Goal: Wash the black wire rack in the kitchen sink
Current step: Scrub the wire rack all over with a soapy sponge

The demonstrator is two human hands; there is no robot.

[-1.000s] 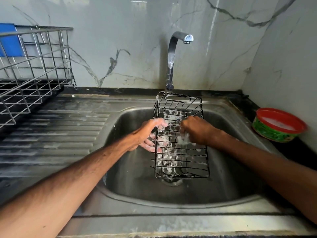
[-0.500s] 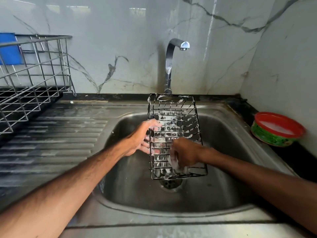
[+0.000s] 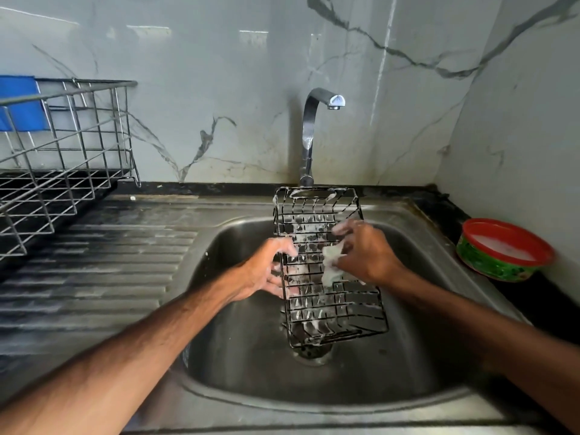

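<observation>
The black wire rack (image 3: 326,306), flecked with soap foam, stands tilted in the steel sink (image 3: 238,350), its far end leaning on the back rim below the tap (image 3: 309,133). My left hand (image 3: 266,268) grips the rack's left side, fingers curled through the wires. My right hand (image 3: 364,252) holds a pale soapy scrub pad (image 3: 331,265) against the middle of the rack's inner face. No water runs from the tap.
A ribbed steel draining board (image 3: 103,271) lies left of the sink. On the counter at the far left stands a silver wire dish rack (image 3: 59,171) with something blue behind it. A red-rimmed green tub of soap (image 3: 502,249) sits on the right counter by the wall.
My right hand with the pad has moved from the rack's lower part back up to its middle. The left hand keeps its hold, and the view has tilted slightly downward.
</observation>
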